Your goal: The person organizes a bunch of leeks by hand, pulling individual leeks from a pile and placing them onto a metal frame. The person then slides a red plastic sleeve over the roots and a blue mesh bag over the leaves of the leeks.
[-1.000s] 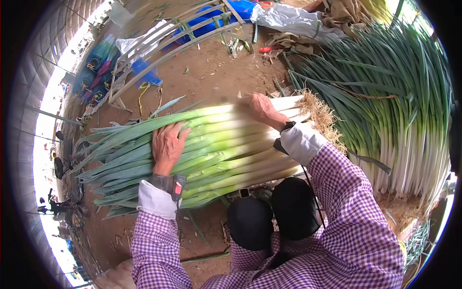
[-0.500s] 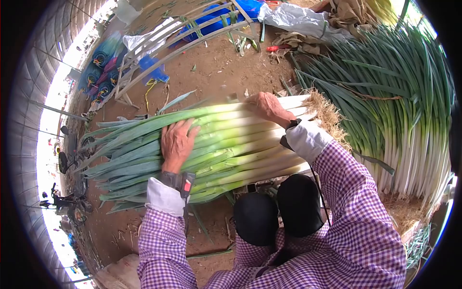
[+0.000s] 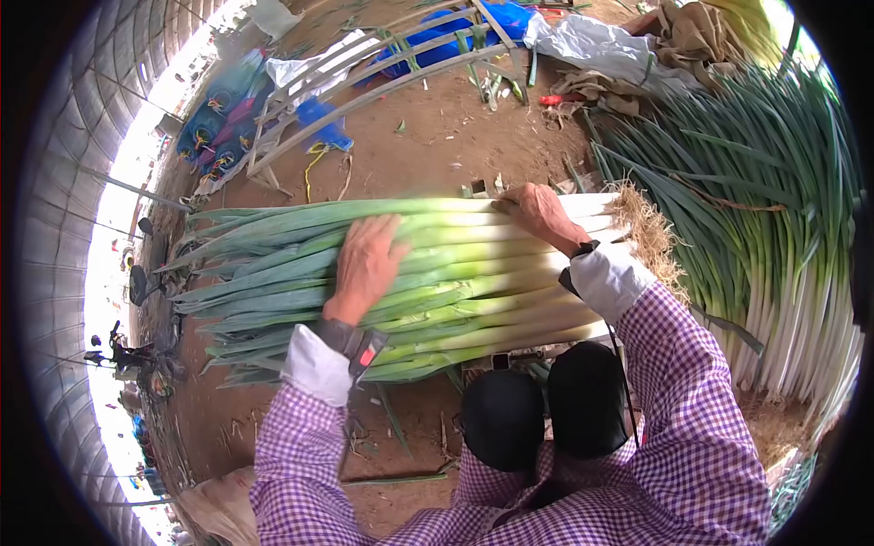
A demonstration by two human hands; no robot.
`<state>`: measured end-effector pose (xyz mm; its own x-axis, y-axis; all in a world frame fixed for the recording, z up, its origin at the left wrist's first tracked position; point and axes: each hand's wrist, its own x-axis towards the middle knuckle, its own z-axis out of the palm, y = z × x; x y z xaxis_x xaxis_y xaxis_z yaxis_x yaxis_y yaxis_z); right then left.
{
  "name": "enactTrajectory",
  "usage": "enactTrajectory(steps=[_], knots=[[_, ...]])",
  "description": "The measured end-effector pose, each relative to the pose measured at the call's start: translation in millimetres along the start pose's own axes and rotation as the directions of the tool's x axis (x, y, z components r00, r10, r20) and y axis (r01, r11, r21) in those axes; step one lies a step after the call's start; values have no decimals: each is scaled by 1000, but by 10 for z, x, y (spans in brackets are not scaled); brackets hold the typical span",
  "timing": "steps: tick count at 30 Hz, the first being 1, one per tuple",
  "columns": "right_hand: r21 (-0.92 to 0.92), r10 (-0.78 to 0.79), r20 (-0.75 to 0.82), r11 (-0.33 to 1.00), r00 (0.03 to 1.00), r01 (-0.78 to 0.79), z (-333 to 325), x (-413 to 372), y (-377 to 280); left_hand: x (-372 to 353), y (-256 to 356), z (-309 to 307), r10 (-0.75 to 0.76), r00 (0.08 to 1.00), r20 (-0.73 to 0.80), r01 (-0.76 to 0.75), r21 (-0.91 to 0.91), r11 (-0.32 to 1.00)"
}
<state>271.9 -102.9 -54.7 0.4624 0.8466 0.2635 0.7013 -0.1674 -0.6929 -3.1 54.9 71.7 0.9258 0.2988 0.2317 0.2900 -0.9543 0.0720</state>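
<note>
A wide row of long green onions [image 3: 455, 287] lies side by side in front of me, green leaves to the left, white stems and roots to the right. My left hand [image 3: 366, 262] rests open on the leaves near the far side, its fingers stretched out and slightly blurred. On the white stems, my right hand [image 3: 539, 217] is curled over the far edge of the row. Its fingers close on the outermost green onion [image 3: 437, 206], with their tips partly hidden. The roots [image 3: 648, 232] stick out beyond my right wrist.
A large heap of green onions [image 3: 765, 209] stands at the right. Across the soil floor are a slatted frame [image 3: 382, 86], blue plastic [image 3: 323, 123], a white sheet [image 3: 601, 55] and brown cloth [image 3: 696, 36]. My dark-covered knees [image 3: 501, 419] are close below the row.
The view has shifted, so the scene sits further right and lower. My left hand has slid toward the far edge. The far leaves, earlier sticking out, now lie straighter along the row.
</note>
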Motion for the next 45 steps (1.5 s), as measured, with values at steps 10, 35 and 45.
enactTrajectory(steps=[10,35,45], knots=[[29,25,22,999,999,-25,-46,-29,-54,664,-241,-204,80,994,75,-95,224,970],[128,28,63,991,998,-36,-122,-42,-86,338,-1351,-367,-195,956,221,25,599,801],[114,35,62,993,997,-42,-147,-40,-97,178,-1299,-230,-636,755,161,534,411,739]])
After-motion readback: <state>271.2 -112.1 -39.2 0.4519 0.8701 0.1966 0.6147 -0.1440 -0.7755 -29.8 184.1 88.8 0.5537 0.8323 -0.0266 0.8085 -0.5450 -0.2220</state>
